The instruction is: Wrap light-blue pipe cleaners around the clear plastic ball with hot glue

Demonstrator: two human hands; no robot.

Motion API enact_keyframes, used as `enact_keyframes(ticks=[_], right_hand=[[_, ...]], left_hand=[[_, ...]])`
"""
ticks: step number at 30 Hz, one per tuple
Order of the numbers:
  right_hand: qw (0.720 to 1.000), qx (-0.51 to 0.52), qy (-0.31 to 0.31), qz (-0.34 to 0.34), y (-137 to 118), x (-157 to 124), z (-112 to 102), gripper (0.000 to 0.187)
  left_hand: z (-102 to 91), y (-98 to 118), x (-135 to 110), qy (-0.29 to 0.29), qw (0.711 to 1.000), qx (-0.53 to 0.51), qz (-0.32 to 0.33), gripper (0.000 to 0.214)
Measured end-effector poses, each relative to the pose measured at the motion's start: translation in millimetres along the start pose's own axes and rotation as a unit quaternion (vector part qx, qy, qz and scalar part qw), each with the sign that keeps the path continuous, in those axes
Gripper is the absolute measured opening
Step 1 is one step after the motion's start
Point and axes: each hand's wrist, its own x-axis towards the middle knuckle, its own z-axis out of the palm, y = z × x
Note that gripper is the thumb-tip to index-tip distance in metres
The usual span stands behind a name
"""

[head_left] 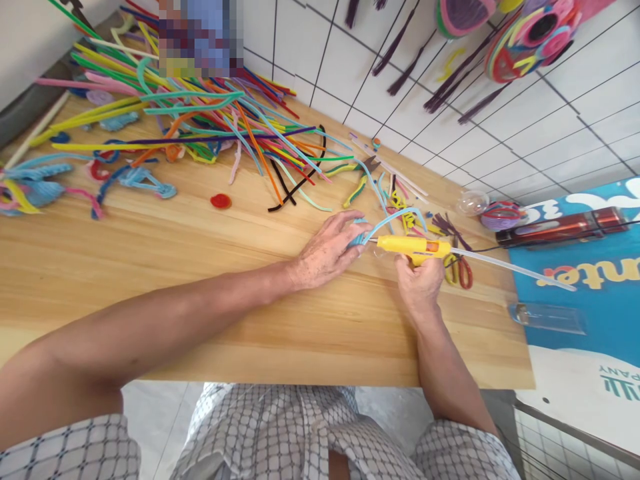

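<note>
My right hand [421,283] is wrapped round the grip of a yellow glue gun [413,247]. A long clear glue stick [515,269] juts from its back end, toward the right. The gun's nozzle points left, at a coiled light-blue pipe cleaner piece [358,232]. My left hand [327,252] pinches that piece against or just above the table. From it a loose light-blue strand [395,217] arches over the nozzle to the right. Fingers partly hide the coiled piece, so its full shape cannot be made out.
Many coloured pipe cleaners [200,127] are heaped at the back left. Pliers [361,180] lie near the wall, scissors [459,270] just beyond my right hand. A red coil [221,201] rests on the wooden table [225,333]. Decorated balls [530,43] hang at the upper right.
</note>
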Motion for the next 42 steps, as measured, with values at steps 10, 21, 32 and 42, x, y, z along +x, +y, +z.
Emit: enact_keyframes(ticks=[10,21,32,42], right_hand=[[0.999,0.0,0.028,-0.036,4,-2,2,0.023],[0.999,-0.017,0.039,-0.031,7,-2,4,0.017],[0.999,0.017,0.03,0.01,-5,-3,0,0.026],[0.993,0.106,0.001,0.05,5,6,-26,0.039]], left_hand=[[0.1,0,0,0.0,1.0,-0.003,-0.003,0.039],[-0.8,1,1,0.001,1.0,0.002,0.006,0.038],[-0.1,-3,1,0.001,1.0,-0.01,0.01,0.046],[-3.9,-6,2,-0.007,1.0,-0.026,-0.002,0.052]])
